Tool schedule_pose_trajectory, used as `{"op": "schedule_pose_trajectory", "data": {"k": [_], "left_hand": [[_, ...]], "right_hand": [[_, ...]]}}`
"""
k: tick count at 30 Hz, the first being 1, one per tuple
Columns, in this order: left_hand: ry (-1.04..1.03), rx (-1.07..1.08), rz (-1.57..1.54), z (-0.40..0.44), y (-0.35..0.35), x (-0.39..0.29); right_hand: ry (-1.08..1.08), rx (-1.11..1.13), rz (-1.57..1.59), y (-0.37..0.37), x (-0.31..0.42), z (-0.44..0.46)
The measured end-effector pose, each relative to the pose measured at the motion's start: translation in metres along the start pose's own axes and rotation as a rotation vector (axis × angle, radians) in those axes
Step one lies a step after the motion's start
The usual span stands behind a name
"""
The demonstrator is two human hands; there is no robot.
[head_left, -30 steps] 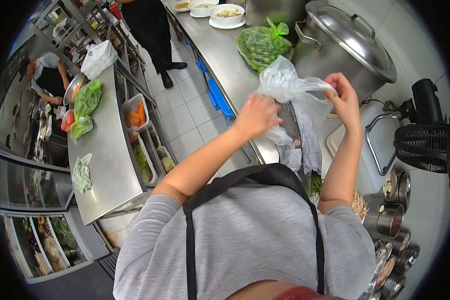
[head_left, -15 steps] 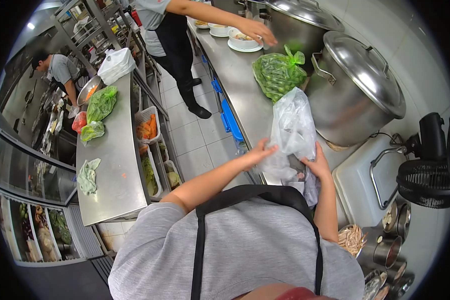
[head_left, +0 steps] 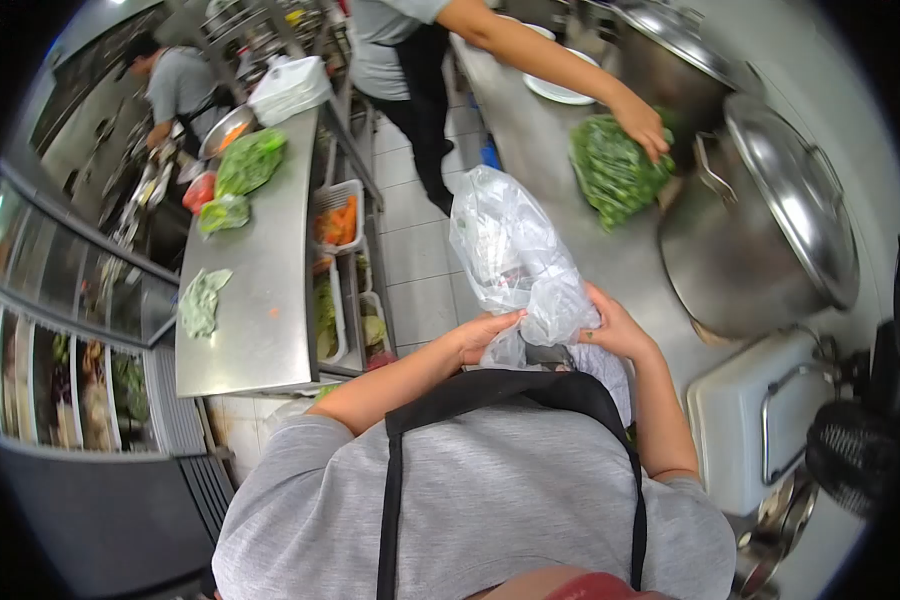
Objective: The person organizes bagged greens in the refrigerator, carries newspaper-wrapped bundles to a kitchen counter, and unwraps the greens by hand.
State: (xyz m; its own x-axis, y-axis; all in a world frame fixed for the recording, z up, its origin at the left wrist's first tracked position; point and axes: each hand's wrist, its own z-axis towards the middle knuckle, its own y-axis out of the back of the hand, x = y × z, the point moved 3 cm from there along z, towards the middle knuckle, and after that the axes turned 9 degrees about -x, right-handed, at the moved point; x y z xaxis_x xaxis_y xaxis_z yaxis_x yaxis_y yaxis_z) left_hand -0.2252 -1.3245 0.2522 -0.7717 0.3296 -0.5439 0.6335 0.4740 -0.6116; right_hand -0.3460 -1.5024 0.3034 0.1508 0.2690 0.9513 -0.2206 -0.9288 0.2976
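Observation:
A clear plastic bag [head_left: 515, 245] stands bunched up between my hands, close to my apron, with pale contents that I cannot make out. My left hand [head_left: 485, 335] grips its lower left side. On its lower right side, my right hand [head_left: 613, 325] has its fingers round the plastic. Below the bag, a folded pale cloth [head_left: 605, 372] lies partly hidden by my right hand and my apron. Beyond, a green bag of leafy vegetables [head_left: 620, 170] rests on the steel counter [head_left: 635, 262], and a co-worker's hand [head_left: 642, 128] touches its top.
Two large lidded pots [head_left: 760, 230] stand at the right, with a white container [head_left: 755, 410] in front. A second steel table [head_left: 245, 300] at the left bears green bags and a cloth [head_left: 203, 302]. A co-worker [head_left: 400, 60] stands across the counter, another further left.
The clear bag has moved left and nearer to me, and both hands have closed on it. The co-worker's arm has reached over to the green bag. The view has turned right.

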Motion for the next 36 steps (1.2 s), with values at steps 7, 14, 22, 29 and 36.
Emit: {"op": "schedule_pose_trajectory", "data": {"k": [7,14,22,29,36], "left_hand": [[-0.462,-0.051,-0.231,-0.036,0.060,-0.086],[-0.666,-0.177,-0.339,-0.086,0.173,-0.146],[-0.776,-0.328,-0.433,-0.122,0.273,-0.218],[-0.997,-0.812,-0.321,-0.169,0.312,-0.283],[-1.230,-0.888,-0.395,-0.207,0.351,-0.347]], "right_hand": [[0.354,-0.059,-0.266,-0.042,0.077,0.124],[0.498,0.084,-0.242,-0.129,0.107,0.252],[0.406,0.203,-0.125,-0.209,0.134,0.378],[0.528,0.267,0.032,-0.261,0.145,0.478],[0.557,0.476,0.223,-0.314,0.193,0.573]]}}
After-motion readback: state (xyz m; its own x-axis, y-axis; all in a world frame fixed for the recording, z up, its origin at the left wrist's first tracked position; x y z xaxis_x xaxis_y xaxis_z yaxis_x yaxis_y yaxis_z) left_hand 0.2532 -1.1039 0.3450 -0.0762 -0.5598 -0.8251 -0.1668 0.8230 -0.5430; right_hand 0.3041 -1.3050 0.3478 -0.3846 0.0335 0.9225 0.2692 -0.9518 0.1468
